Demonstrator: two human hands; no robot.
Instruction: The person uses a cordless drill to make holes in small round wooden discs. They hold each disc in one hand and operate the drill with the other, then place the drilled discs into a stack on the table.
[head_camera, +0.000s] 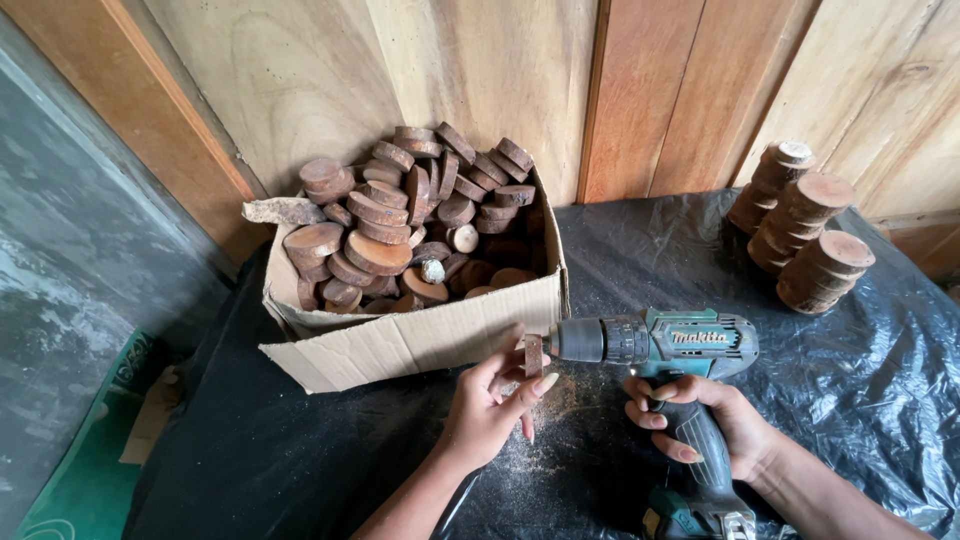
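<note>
My left hand (492, 402) pinches a small round wood slice (533, 354) on edge, just in front of a cardboard box (420, 338). My right hand (705, 420) grips the handle of a teal and black cordless drill (660, 345). The drill points left and its bit tip meets the flat face of the slice. Sawdust (560, 420) lies scattered on the black plastic sheet (640, 250) under both hands.
The open cardboard box is heaped with several brown wood slices (400, 215). Three stacks of wood slices (805, 230) stand at the right rear of the table. Wooden plank walls rise behind. A grey floor and a green mat (90, 470) lie to the left.
</note>
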